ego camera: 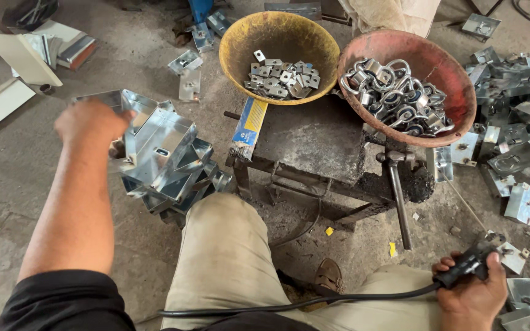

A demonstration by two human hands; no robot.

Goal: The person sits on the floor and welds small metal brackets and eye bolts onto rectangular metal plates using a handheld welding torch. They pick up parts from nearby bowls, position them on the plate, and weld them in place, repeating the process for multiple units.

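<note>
- Our left hand (90, 124) is blurred, reaching out over a stack of folded sheet-metal brackets (165, 160) on the floor to our left; we cannot tell whether its fingers have closed on the top one.
- Our right hand (472, 294) is clenched around a black switch handle (468, 265), its cable trailing left across our lap.
- The stack lies just under and right of the left hand, well apart from the right.
- Ahead, beyond a small iron work stand (314, 147), a yellow bowl (240, 43) holds small plates and a red bowl (455, 79) holds pulley-like fittings.

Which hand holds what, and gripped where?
Right hand: black switch box on a cable, gripped around its body. Left hand: blurred, at a bracket's top edge; grip unclear.
</note>
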